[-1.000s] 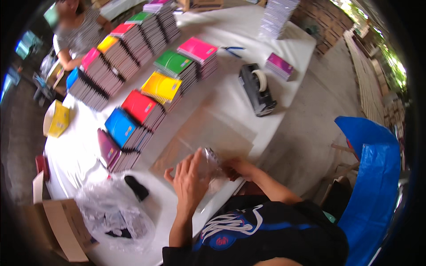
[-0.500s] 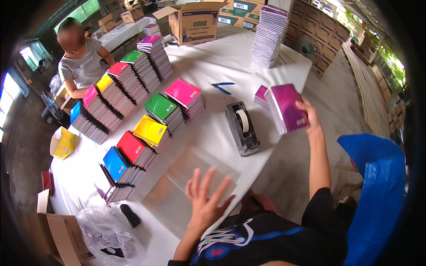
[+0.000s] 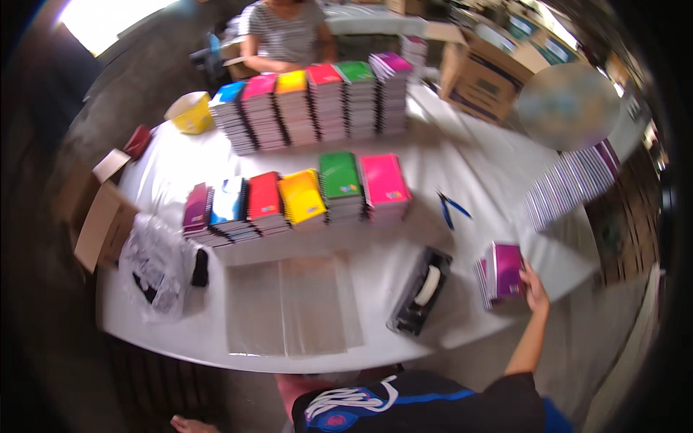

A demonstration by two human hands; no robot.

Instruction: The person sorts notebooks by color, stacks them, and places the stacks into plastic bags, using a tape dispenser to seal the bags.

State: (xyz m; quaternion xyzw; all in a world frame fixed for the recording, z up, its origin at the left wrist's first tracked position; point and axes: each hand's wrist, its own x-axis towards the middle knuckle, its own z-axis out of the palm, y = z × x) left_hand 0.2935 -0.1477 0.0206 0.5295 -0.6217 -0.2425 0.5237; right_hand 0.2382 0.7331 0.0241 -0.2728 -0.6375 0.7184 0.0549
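My right hand (image 3: 535, 287) is closed around the right edge of a small stack of purple spiral notebooks (image 3: 507, 268), at the right side of the table. Close against its left side is another low stack of notebooks (image 3: 483, 283), partly covered by it. Down at the lower left rim, my left hand (image 3: 192, 425) shows only in part, away from the table, and its fingers are too cut off to read. Clear plastic sheets (image 3: 289, 307) lie flat near the front edge. A black tape dispenser (image 3: 421, 290) stands between them and the purple notebooks.
Two rows of coloured notebook stacks (image 3: 292, 108) fill the table's middle and back. Blue-handled pliers (image 3: 451, 209) lie to their right. A tall notebook stack (image 3: 574, 186) and an open carton (image 3: 485, 78) stand farther right. A plastic bag (image 3: 153, 263) lies left. Across the table sits a person (image 3: 283, 32).
My view has swung left. The purple notebooks, held up before, are now down beside the low stack, my right hand still on them. My left hand has left the plastic sheets for the lower left.
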